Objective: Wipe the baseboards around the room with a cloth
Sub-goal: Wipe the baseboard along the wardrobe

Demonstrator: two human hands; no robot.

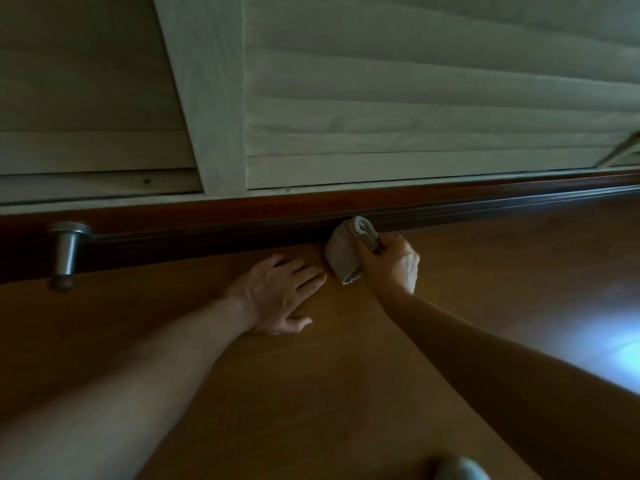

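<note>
A metal door stop (67, 251) projects from the baseboard (485, 209) at far left; route the wipe around its stem. The left grip (280, 299) lies flat on the floor (311, 393), fingers straight and spread, holding nothing; use it as a brace. Just beside its fingertips, the folded cloth (343, 254) presses against the baseboard's lower moulding, near the floor line. The right grip (393, 265) is clamped round the cloth. Apply firm, even pressure along the grooves, in one direction. The run to the right, below the louvred doors (415, 116), probably remains.
</note>
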